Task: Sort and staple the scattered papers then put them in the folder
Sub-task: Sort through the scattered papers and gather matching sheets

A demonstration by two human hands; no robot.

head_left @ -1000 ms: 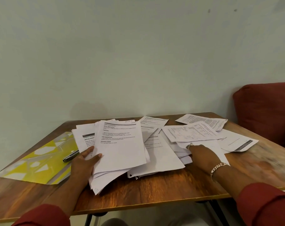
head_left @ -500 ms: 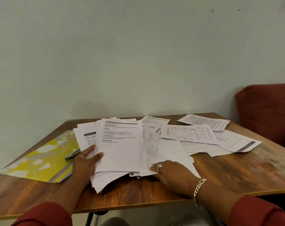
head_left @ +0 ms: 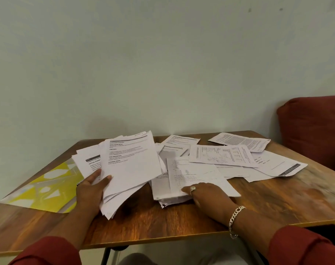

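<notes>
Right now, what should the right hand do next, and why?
Probably slide the white sheet under the right hand onto the lifted stack of white papers gripped by the left hand; many printed sheets lie scattered on the wooden table.

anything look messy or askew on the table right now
Yes: loose white printed sheets lie overlapping at odd angles across the wooden table, and the fanned paper stack gripped by the left hand is uneven.

White papers (head_left: 197, 175) with black print, mid-frame. Yellow folder (head_left: 48, 190) with white shard shapes, lower left. Reddish-brown woodgrain tabletop (head_left: 182, 222). Dark red cushion (head_left: 314, 131) at right, pale green wall (head_left: 163, 64), red sleeves (head_left: 304, 247), silver bracelet (head_left: 235, 219).
</notes>
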